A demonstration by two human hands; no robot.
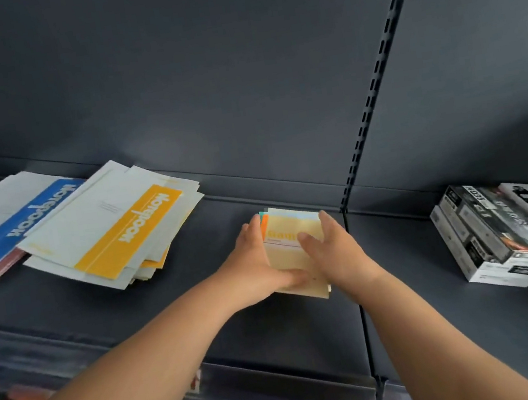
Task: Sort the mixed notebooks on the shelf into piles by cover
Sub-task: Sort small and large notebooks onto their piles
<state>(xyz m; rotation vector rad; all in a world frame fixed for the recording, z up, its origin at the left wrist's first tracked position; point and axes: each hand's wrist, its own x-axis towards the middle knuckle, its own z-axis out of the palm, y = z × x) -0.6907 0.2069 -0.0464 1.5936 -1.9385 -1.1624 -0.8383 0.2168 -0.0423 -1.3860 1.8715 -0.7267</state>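
A small stack of pale yellow notebooks (292, 247) lies on the dark shelf (240, 323), with orange and teal cover edges showing at its far left corner. My left hand (255, 262) grips the stack's left side, thumb across its near edge. My right hand (332, 251) holds the right side, thumb lying on the top cover. At the left, a loose pile of white notebooks with a yellow band (115, 225) overlaps a pile topped by a white notebook with a blue band (6, 224).
A stack of black-and-white boxes (507, 232) stands at the right of the shelf. A slotted upright (373, 94) divides the dark back panel. Price-rail strips (284, 392) run along the shelf's front edge, with goods below them.
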